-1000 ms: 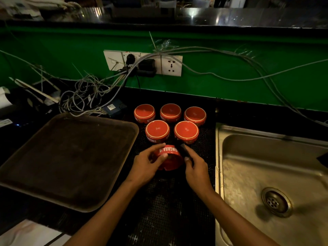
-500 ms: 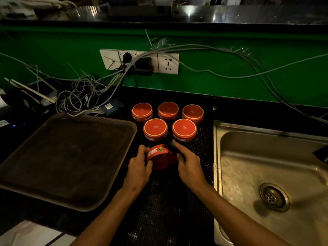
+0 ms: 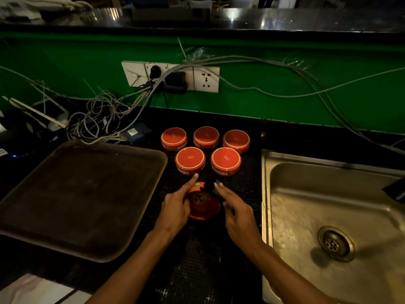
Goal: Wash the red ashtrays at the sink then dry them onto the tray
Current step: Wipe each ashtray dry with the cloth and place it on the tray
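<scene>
Both hands are on one ashtray (image 3: 203, 206), tipped toward the camera on the black mat (image 3: 197, 260), between tray (image 3: 83, 194) and sink (image 3: 328, 205). Left hand (image 3: 175, 207) cups its left side, forefinger stretched over the rim. Right hand (image 3: 237, 213) grips the right side, fingers curled. Five more ashtrays (image 3: 190, 159) sit upside down just behind, the nearest close to the fingertips.

The left hand (image 3: 175, 210) covers the near-left side of the tilted ashtray (image 3: 203, 205), and the right hand (image 3: 237, 217) hides its right rim; something dark at the right fingers is too blurred to name. The sink (image 3: 306, 172) runs off the right and bottom edges. The dark thing (image 3: 395, 190) over the sink is cut off.
</scene>
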